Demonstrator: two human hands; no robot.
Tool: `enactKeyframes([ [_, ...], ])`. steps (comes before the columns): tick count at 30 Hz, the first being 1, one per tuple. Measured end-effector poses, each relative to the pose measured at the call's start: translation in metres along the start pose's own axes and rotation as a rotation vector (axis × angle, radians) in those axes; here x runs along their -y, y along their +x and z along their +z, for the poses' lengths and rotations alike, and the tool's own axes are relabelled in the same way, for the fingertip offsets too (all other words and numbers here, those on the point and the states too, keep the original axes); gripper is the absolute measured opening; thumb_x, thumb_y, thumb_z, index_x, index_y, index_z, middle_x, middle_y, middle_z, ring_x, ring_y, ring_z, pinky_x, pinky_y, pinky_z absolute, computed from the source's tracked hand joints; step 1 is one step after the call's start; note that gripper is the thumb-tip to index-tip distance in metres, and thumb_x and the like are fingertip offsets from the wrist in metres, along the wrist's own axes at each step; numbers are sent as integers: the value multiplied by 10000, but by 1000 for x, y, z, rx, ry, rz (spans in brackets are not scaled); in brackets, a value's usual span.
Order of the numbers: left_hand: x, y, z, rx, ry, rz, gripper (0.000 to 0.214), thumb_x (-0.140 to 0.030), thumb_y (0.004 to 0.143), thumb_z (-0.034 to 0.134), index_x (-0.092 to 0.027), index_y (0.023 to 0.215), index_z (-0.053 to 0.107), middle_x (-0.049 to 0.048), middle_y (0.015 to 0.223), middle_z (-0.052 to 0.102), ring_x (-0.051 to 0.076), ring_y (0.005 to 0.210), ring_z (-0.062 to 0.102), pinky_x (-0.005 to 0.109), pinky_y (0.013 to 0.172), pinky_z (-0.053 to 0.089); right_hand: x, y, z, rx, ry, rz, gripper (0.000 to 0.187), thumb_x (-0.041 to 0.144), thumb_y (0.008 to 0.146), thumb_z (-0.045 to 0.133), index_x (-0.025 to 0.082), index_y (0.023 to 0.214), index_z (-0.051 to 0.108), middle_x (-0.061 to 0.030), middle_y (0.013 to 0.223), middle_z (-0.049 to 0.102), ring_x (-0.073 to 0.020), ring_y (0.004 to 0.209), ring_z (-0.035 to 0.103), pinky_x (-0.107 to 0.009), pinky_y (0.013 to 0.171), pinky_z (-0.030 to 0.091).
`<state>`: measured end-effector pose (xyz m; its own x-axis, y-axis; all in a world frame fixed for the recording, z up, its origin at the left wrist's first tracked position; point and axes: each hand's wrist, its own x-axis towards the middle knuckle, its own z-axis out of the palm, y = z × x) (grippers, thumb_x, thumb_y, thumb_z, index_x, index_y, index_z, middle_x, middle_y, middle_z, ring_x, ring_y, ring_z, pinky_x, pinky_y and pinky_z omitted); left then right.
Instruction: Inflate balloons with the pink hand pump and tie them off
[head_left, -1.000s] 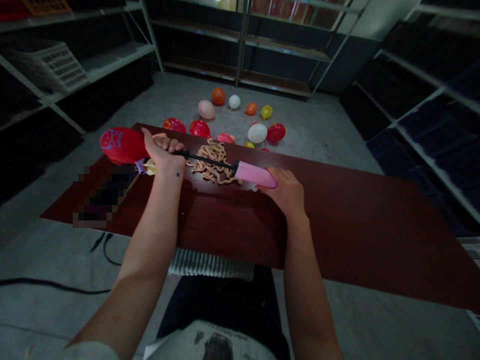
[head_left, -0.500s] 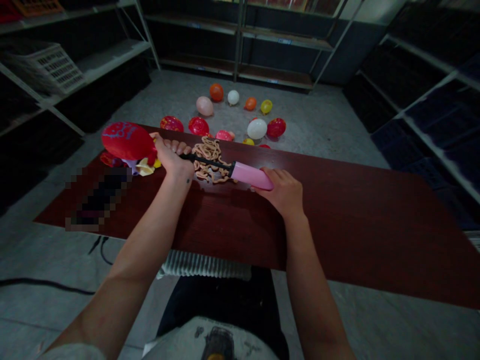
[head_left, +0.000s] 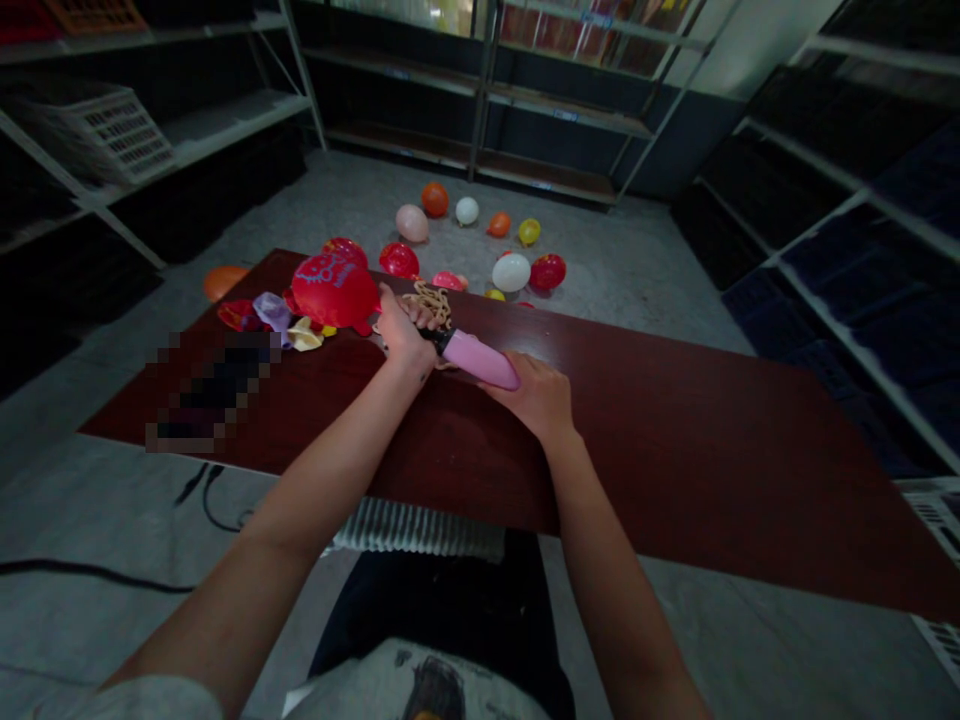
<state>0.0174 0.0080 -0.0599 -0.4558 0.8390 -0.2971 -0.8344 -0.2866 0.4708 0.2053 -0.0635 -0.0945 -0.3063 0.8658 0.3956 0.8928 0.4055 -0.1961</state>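
A balloon pump with a pink barrel (head_left: 478, 360) spans the space between my hands, above the table. My left hand (head_left: 405, 335) is closed around its black end and the neck of a partly inflated red balloon (head_left: 334, 290) with blue print. My right hand (head_left: 536, 392) grips the pink barrel's other end. Behind my left hand lies a heap of tan, string-like balloons (head_left: 433, 300), partly covered by the fingers. Left of the red balloon, limp balloons lie on the table, among them a purple one (head_left: 271, 312) and a cream one (head_left: 305, 335).
The dark red table (head_left: 675, 430) stretches far to the right. A blurred-out dark object (head_left: 217, 390) lies near its left edge. Several inflated balloons, including a white one (head_left: 511, 272), rest on the floor beyond. Shelving (head_left: 555, 100) lines the room, with a white crate (head_left: 124, 130) at left.
My hands have come closer together, and the black rod between them has mostly gone into the pink barrel. The red balloon has moved right with my left hand and looks similar in size.
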Motion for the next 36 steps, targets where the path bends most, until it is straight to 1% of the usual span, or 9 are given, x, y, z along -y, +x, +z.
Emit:
enactKeyframes([
  [7, -24, 16, 3, -34, -58, -16, 528, -452, 1065, 448, -210, 637, 254, -82, 468, 213, 69, 334, 228, 222, 358, 180, 5, 7, 4, -51, -34, -38, 575, 637, 872, 665, 198, 1243, 675, -103, 1122, 772, -256, 939, 721, -335, 747, 493],
  [11, -41, 26, 0, -81, -95, -4, 531, -478, 1047, 493, -206, 647, 274, -89, 457, 222, 65, 331, 224, 207, 349, 188, -7, 4, 0, -64, -84, -38, 542, 619, 865, 688, 214, 1226, 691, -109, 1114, 769, -261, 939, 717, -333, 739, 493],
  [15, -58, 39, -5, -88, -112, 48, 519, -468, 1058, 466, -204, 651, 281, -89, 453, 225, 62, 328, 220, 206, 352, 178, -25, 0, -7, -78, -88, -25, 476, 558, 881, 699, 237, 1233, 687, -97, 1126, 762, -265, 977, 702, -338, 768, 502],
  [19, -75, 44, -8, -12, -129, 116, 522, -487, 1052, 469, -209, 646, 297, -80, 453, 234, 69, 329, 214, 232, 364, 187, -39, -1, -10, -104, -58, -2, 444, 496, 870, 732, 246, 1234, 682, -88, 1144, 751, -274, 1009, 685, -363, 825, 515],
  [22, -86, 40, -7, 76, -115, 148, 560, -510, 1049, 470, -206, 623, 272, -73, 453, 238, 67, 341, 216, 237, 380, 207, -39, -1, -12, -102, -10, -13, 462, 488, 875, 727, 227, 1252, 670, -100, 1158, 743, -281, 1045, 675, -379, 866, 517],
  [24, -90, 35, -6, 97, -57, 184, 589, -520, 1042, 487, -203, 605, 250, -66, 453, 237, 69, 350, 220, 240, 391, 219, -36, -3, -14, -89, 13, -20, 467, 508, 889, 701, 221, 1255, 666, -104, 1163, 742, -280, 1043, 678, -381, 866, 517],
  [29, -83, 24, -1, 112, 60, 216, 643, -514, 1015, 543, -204, 562, 208, -45, 455, 240, 85, 367, 225, 274, 415, 233, -32, -7, -20, -82, -11, -28, 484, 565, 905, 649, 216, 1238, 682, -108, 1096, 753, -259, 945, 696, -353, 797, 502],
  [33, -67, 9, 8, 141, -21, 148, 635, -456, 1041, 528, -193, 564, 202, -61, 449, 187, 72, 356, 169, 257, 387, 183, -27, -8, -22, -65, -32, -25, 497, 575, 887, 662, 207, 1219, 693, -111, 1059, 758, -256, 889, 703, -343, 744, 483],
  [36, -51, -6, 16, 130, -46, 83, 614, -452, 1073, 458, -190, 577, 208, -73, 444, 162, 63, 346, 153, 226, 362, 171, -18, -7, -20, -57, -30, -25, 506, 568, 873, 685, 197, 1218, 691, -113, 1064, 764, -257, 872, 710, -338, 719, 474],
])
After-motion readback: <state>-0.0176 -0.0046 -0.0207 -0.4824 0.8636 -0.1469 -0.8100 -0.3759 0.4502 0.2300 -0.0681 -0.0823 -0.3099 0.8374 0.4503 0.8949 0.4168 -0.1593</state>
